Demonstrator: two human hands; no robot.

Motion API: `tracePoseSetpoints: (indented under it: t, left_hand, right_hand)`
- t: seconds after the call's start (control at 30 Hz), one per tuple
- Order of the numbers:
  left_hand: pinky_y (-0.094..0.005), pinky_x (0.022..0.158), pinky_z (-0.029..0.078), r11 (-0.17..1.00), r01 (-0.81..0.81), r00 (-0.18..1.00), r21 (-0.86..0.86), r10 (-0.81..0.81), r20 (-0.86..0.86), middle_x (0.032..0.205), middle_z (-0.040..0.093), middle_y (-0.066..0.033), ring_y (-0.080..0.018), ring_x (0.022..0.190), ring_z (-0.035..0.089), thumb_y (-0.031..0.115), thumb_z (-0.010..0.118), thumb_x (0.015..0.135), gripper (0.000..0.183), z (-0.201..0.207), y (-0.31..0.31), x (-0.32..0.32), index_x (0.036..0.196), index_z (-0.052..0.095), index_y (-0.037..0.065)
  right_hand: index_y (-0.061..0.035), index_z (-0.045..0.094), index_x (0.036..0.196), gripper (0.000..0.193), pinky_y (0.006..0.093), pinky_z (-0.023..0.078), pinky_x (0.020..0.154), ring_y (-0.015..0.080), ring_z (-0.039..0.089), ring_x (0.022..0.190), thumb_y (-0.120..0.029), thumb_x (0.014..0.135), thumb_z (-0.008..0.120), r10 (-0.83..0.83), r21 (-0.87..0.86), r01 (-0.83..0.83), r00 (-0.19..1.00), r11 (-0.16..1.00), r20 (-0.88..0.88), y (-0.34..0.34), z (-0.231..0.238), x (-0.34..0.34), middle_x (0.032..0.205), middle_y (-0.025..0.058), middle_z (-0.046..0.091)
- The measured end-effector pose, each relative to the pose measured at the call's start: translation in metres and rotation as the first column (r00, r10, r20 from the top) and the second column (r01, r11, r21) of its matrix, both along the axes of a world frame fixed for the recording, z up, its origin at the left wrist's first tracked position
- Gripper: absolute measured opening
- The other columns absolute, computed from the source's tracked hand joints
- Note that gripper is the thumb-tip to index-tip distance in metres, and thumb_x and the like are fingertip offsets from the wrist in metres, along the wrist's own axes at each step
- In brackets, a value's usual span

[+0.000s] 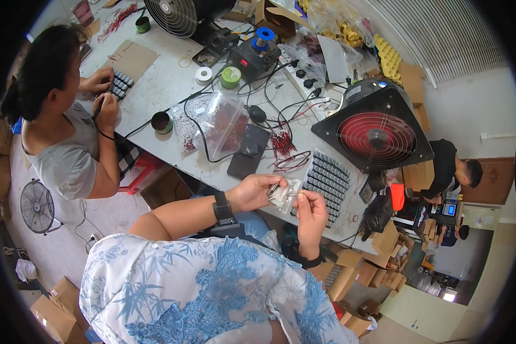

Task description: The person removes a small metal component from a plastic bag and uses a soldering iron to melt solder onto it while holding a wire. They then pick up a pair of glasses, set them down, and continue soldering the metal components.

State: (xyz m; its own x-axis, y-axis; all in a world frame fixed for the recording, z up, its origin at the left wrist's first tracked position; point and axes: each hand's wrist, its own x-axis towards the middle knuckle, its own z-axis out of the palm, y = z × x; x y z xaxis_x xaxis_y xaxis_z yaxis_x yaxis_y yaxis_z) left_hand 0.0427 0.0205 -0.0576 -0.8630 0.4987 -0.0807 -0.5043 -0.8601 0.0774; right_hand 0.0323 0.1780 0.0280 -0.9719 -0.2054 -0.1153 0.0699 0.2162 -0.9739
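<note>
A small clear plastic bag (283, 198) with pale and dark small pieces in it is held up at the near edge of the table. My left hand (252, 194) pinches its left side between thumb and fingers. At the bag's right edge, my right hand (312, 217) is closed on it with thumb and forefinger. Just beyond my right hand lies a block of grey square parts in rows (329, 182). A bunch of thin red wires (282, 143) lies past the bag, beside a dark flat case (249, 150).
A large square fan with a red centre (376, 136) stands at the right. Clear bags of small parts (221, 123), loose black cables and a soldering station with a blue spool (264, 39) crowd the white table (137, 112). A co-worker (69, 114) works at the left.
</note>
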Motion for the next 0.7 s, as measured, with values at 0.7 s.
tracePoseSetpoints:
  t: [0.7]
  left_hand:
    - [-0.0380,0.079,0.053,0.889,0.079,0.987,-0.452,-0.133,-0.088,0.109,0.054,-0.0064,-0.0158,0.097,0.054,0.024,0.045,0.093,0.033,0.025,-0.001,0.007,0.113,0.052,-0.002]
  right_hand:
    - [-0.0070,0.064,0.103,0.028,0.0252,0.038,0.061,0.0140,0.044,0.067,-0.010,0.075,0.066,0.284,0.538,-0.137,0.938,0.832,-0.200,-0.005,0.028,-0.010,0.075,0.0038,0.045]
